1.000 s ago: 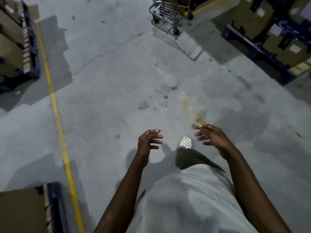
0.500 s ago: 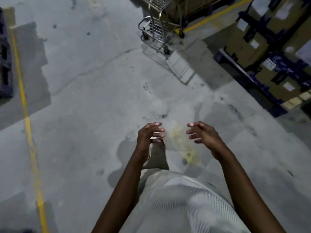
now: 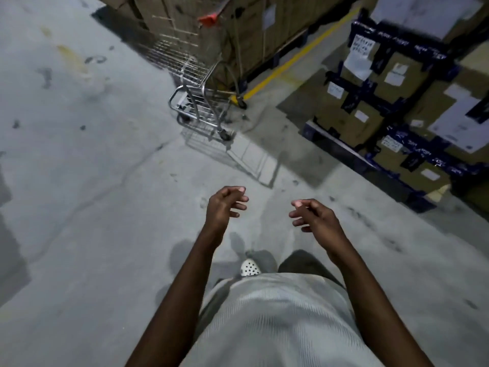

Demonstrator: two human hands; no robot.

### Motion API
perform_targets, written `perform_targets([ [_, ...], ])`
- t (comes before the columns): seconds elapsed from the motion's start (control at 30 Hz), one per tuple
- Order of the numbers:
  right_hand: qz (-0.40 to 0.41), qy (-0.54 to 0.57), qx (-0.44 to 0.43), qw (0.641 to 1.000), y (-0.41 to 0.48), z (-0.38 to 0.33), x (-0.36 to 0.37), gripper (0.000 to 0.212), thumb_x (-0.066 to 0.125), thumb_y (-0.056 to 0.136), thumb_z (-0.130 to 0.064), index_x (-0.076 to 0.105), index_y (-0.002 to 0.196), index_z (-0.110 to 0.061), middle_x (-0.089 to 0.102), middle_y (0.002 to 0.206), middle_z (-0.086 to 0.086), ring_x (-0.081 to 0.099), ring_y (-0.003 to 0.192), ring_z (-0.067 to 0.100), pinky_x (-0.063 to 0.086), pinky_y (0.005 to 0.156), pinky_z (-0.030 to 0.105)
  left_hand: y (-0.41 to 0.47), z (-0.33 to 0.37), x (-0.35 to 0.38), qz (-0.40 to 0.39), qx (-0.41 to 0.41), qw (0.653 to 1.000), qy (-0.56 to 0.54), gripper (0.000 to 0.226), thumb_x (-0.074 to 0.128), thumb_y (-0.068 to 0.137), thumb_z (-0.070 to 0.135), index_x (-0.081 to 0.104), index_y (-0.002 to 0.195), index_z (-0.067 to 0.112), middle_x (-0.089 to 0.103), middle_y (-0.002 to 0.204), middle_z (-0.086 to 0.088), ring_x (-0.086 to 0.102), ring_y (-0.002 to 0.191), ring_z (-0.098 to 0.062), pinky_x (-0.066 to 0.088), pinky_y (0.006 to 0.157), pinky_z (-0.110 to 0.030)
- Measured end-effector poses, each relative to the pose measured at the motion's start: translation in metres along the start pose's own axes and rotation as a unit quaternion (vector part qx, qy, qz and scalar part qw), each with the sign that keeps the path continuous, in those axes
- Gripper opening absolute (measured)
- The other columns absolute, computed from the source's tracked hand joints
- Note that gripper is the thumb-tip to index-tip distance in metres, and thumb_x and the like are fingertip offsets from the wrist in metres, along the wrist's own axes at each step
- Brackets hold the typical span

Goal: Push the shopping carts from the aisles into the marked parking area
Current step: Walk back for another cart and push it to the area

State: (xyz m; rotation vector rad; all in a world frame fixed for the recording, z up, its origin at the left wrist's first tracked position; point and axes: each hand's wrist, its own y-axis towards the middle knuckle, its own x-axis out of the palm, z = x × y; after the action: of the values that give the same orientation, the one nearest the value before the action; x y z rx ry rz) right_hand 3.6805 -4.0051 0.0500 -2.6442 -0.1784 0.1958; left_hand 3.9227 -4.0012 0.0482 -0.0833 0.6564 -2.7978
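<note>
The shopping cart [image 3: 203, 102] stood ahead of the hands, against stacked cartons [image 3: 375, 107], its basket top blurred and perhaps cut off. White labels there were illegible. Left hand [image 3: 223, 207] and right hand [image 3: 316, 218] hung apart, each grip loosely curled, empty.

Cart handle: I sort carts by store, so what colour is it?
Orange-red handle on the cart, seen in the head view.
</note>
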Motion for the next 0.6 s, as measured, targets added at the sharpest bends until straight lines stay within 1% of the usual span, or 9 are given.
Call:
perform_targets([
  [0.07, -0.016, -0.002, 0.006, 1.000, 0.031, -0.017, 0.007, 0.021, 0.063, 0.102, -0.035, 0.072, 0.111, -0.018, 0.078, 0.098, 0.003, 0.070, 0.080, 0.014, 0.048, 0.075, 0.030, 0.034, 0.015, 0.001, -0.019, 0.001, 1.000, 0.017, 0.041, 0.067, 0.080, 0.039, 0.072, 0.109, 0.010, 0.076, 0.095, -0.011, 0.066, 0.078, -0.020, 0.046, 0.068, -0.031],
  [0.13, -0.014, -0.008, 0.013, 1.000, 0.068, -0.030, 0.013, 0.019, 0.064, 0.101, -0.036, 0.072, 0.108, -0.020, 0.078, 0.097, 0.001, 0.070, 0.080, 0.013, 0.049, 0.074, 0.029, 0.066, 0.024, 0.003, -0.025, -0.007, 1.000, 0.018, 0.040, 0.068, 0.081, 0.038, 0.073, 0.109, 0.010, 0.076, 0.097, -0.013, 0.067, 0.077, -0.020, 0.046, 0.068, -0.031],
  [0.2, -0.001, -0.001, 0.014, 1.000, 0.109, -0.042, 0.020, 0.018, 0.065, 0.101, -0.033, 0.073, 0.106, -0.018, 0.078, 0.095, 0.004, 0.069, 0.075, 0.009, 0.050, 0.068, 0.022, 0.102, 0.031, 0.005, -0.023, -0.009, 1.000, 0.014, 0.035, 0.070, 0.083, 0.033, 0.073, 0.108, 0.009, 0.076, 0.094, -0.013, 0.067, 0.076, -0.020, 0.046, 0.067, -0.031],
  [0.27, 0.007, 0.012, 0.015, 1.000, 0.152, -0.055, 0.030, 0.018, 0.064, 0.102, -0.026, 0.073, 0.108, -0.011, 0.078, 0.095, 0.007, 0.068, 0.069, 0.005, 0.048, 0.062, 0.013, 0.141, 0.042, 0.006, -0.013, -0.009, 1.000, 0.008, 0.030, 0.071, 0.086, 0.029, 0.074, 0.107, 0.007, 0.076, 0.091, -0.011, 0.066, 0.076, -0.020, 0.046, 0.067, -0.032],
  [0.33, 0.007, 0.021, 0.020, 1.000, 0.197, -0.070, 0.039, 0.016, 0.063, 0.102, -0.021, 0.072, 0.107, -0.008, 0.077, 0.092, 0.008, 0.066, 0.066, 0.004, 0.047, 0.060, 0.010, 0.185, 0.061, 0.007, -0.001, -0.002, 1.000, 0.004, 0.034, 0.071, 0.082, 0.031, 0.073, 0.106, 0.006, 0.075, 0.090, -0.010, 0.066, 0.075, -0.020, 0.046, 0.065, -0.030],
  [0.4, -0.021, 0.026, 0.028, 0.999, 0.247, -0.088, 0.044, 0.013, 0.063, 0.102, -0.018, 0.072, 0.105, -0.010, 0.075, 0.091, 0.008, 0.065, 0.064, 0.005, 0.046, 0.058, 0.012, 0.231, 0.083, 0.008, 0.002, 0.002, 1.000, 0.014, 0.034, 0.072, 0.082, 0.030, 0.073, 0.106, 0.006, 0.075, 0.090, -0.010, 0.066, 0.076, -0.020, 0.046, 0.065, -0.030],
  [0.47, -0.056, 0.012, 0.032, 0.998, 0.304, -0.113, 0.048, 0.012, 0.061, 0.103, -0.020, 0.071, 0.107, -0.013, 0.074, 0.093, 0.009, 0.065, 0.068, 0.011, 0.046, 0.058, 0.016, 0.280, 0.107, 0.006, 0.006, 0.008, 1.000, 0.025, 0.021, 0.071, 0.090, 0.020, 0.073, 0.106, 0.006, 0.075, 0.090, -0.011, 0.066, 0.077, -0.021, 0.046, 0.067, -0.032],
  [0.53, -0.052, -0.003, 0.024, 0.998, 0.369, -0.143, 0.048, 0.011, 0.062, 0.103, -0.022, 0.071, 0.104, -0.017, 0.075, 0.095, 0.009, 0.065, 0.072, 0.015, 0.046, 0.061, 0.019, 0.330, 0.136, 0.004, 0.032, 0.014, 0.999, 0.015, 0.017, 0.067, 0.094, 0.015, 0.073, 0.106, 0.005, 0.075, 0.091, -0.012, 0.066, 0.077, -0.022, 0.046, 0.069, -0.034],
  [0.6, -0.030, -0.025, 0.004, 0.999, 0.431, -0.180, 0.047, 0.009, 0.065, 0.101, -0.027, 0.072, 0.098, -0.021, 0.078, 0.093, 0.004, 0.067, 0.073, 0.015, 0.047, 0.065, 0.022, 0.375, 0.167, 0.006, 0.051, 0.027, 0.998, 0.003, 0.017, 0.066, 0.095, 0.016, 0.073, 0.106, 0.006, 0.075, 0.091, -0.012, 0.067, 0.076, -0.022, 0.046, 0.069, -0.035],
])
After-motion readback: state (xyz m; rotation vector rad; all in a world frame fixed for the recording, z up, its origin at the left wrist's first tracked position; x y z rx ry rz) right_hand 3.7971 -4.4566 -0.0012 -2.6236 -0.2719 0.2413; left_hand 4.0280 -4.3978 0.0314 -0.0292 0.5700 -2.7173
